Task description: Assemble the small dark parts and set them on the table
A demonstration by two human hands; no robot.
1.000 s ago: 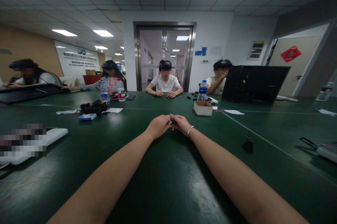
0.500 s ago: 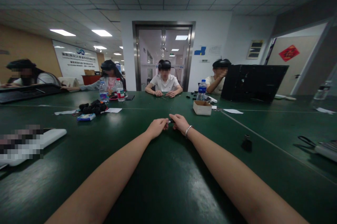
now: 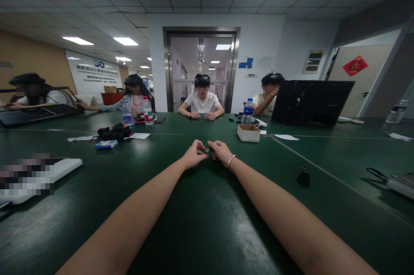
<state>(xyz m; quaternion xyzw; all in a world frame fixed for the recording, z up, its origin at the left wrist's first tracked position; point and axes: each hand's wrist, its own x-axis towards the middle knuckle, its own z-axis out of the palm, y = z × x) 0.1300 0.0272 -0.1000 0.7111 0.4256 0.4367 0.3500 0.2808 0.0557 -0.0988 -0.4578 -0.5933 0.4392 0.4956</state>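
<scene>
- I take the small piece (image 3: 207, 150) as the centre of my clock: it sits between the hands, a metallic end showing, the rest too small for me to identify.
- The right hand (image 3: 221, 152) has thumb and fingers closed on its darker end, I judge, coming in from four o'clock with a bracelet (image 3: 231, 161) at the wrist. That grip seems chosen to leave the metallic end bare.
- The left hand (image 3: 195, 155) lies toward eight o'clock, thumb and fingertips parted around that bare end. I cannot tell whether they touch it; the spread probably keeps the end reachable from both sides.
- Both arms stretch far over the counter (image 3: 207, 223) — perhaps to keep the piece well in my view. Whether the hands rest on the surface, I cannot tell.
- Just past three o'clock, a black object (image 3: 303, 176) stands alone, handy to the right arm yet outside its path.
- Near two o'clock I see an open-topped box (image 3: 248, 135), likely set there for small parts — its inside is mostly hidden from me.
- Between nine and ten, a black bundle (image 3: 114, 132) sits behind a blue-and-white packet (image 3: 106, 144), both well apart from the hands.
</scene>
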